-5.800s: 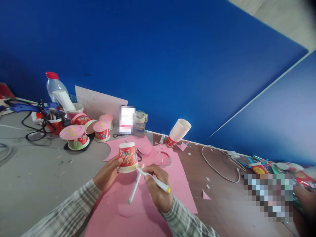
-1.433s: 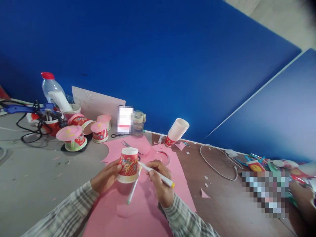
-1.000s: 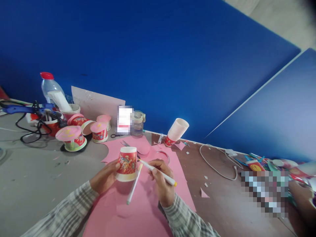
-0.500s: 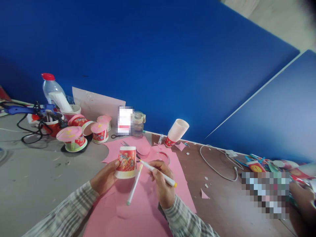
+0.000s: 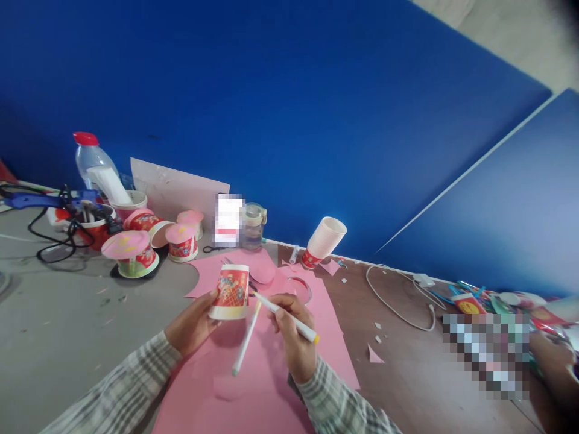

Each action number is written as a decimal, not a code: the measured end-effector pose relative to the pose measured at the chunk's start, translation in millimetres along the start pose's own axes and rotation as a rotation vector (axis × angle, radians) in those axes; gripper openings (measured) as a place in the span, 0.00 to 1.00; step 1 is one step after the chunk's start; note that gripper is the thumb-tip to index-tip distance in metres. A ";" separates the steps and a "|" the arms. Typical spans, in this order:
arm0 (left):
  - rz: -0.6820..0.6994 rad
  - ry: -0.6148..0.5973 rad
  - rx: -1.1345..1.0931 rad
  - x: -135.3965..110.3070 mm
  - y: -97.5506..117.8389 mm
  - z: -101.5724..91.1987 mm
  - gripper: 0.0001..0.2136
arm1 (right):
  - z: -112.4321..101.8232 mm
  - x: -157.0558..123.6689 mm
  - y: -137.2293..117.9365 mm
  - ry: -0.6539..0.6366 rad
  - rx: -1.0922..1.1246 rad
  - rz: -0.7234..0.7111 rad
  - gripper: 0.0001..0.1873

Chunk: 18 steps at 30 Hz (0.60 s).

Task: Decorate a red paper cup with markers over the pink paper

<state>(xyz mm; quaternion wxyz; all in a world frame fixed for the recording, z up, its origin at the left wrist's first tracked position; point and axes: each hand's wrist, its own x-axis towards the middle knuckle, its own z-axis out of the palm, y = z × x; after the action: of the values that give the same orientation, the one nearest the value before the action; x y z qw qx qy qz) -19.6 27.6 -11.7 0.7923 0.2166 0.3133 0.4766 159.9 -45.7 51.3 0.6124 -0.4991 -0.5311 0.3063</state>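
Observation:
My left hand point(image 5: 194, 325) grips a red-and-white printed paper cup point(image 5: 232, 290) by its left side; a yellow band runs along the cup's lower edge. In my right hand point(image 5: 296, 334) is a white marker point(image 5: 289, 316) with a yellow end, held like a pen. Its tip points at the cup's right side, apparently a little short of it. Below the hands lies pink paper point(image 5: 266, 386), and a second white marker point(image 5: 246, 340) rests on it, slanting. Partly behind the cup are scissors point(image 5: 252, 289) and a rounded pink paper piece point(image 5: 263, 267).
Paper cups with pink paper tops point(image 5: 131, 250) stand at the left, near a red-capped bottle point(image 5: 94, 157). Stacked white cups point(image 5: 326, 238) lean by the blue partition point(image 5: 271, 108). A white cable point(image 5: 393, 316) lies right. Another person's hand point(image 5: 552, 355) is at the far right.
My left hand has tilted the cup and raised it slightly. The marker in my right hand has shifted slightly left.

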 end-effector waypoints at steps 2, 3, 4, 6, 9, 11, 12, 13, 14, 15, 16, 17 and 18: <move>0.008 0.003 -0.013 -0.9 1.6 2.3 0.13 | 0.0 -1.0 -0.5 -0.003 -0.003 -0.021 0.10; 0.012 0.001 -0.020 -1.4 2.4 3.3 0.12 | 0.1 -1.4 -0.9 -0.006 -0.002 -0.029 0.10; 0.015 -0.001 -0.025 -1.9 3.0 4.3 0.11 | 0.4 -1.5 -1.2 -0.008 0.001 -0.034 0.09; 0.021 -0.004 -0.029 -3.0 4.1 6.0 0.10 | 1.2 -1.6 -1.5 -0.013 0.006 -0.033 0.09; 0.029 -0.008 -0.024 -4.5 4.6 7.6 0.10 | 1.9 -1.6 -0.8 -0.021 0.007 -0.038 0.10; 0.035 -0.009 -0.017 -4.8 4.6 7.9 0.10 | 1.8 -1.9 0.2 -0.026 0.007 -0.041 0.10; 0.038 -0.009 -0.011 -4.7 4.4 7.7 0.10 | 1.8 -2.1 0.7 -0.028 0.006 -0.042 0.10; 0.043 -0.006 -0.005 -4.4 4.2 7.3 0.10 | 1.7 -2.2 1.0 -0.030 0.004 -0.041 0.10; 0.048 -0.003 0.003 -3.9 3.9 6.6 0.10 | 1.6 -2.2 1.2 -0.034 0.002 -0.040 0.10; 0.054 0.001 0.012 -3.3 3.5 5.8 0.10 | 1.6 -2.1 1.2 -0.037 0.001 -0.041 0.10; 0.059 0.005 0.021 -2.7 3.0 4.8 0.11 | 1.7 -2.1 1.1 -0.040 -0.001 -0.042 0.10; 0.063 0.008 0.030 -2.1 2.5 3.8 0.11 | 1.7 -2.2 0.9 -0.040 -0.001 -0.046 0.10; 0.067 0.009 0.039 -1.6 1.9 3.0 0.11 | 1.9 -2.4 0.7 -0.040 -0.002 -0.051 0.10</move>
<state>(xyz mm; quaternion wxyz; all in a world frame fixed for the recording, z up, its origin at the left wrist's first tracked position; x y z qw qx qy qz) -19.2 26.9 -7.9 0.7701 0.2401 0.3187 0.4977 157.7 -47.1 49.7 0.6088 -0.4798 -0.5561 0.3000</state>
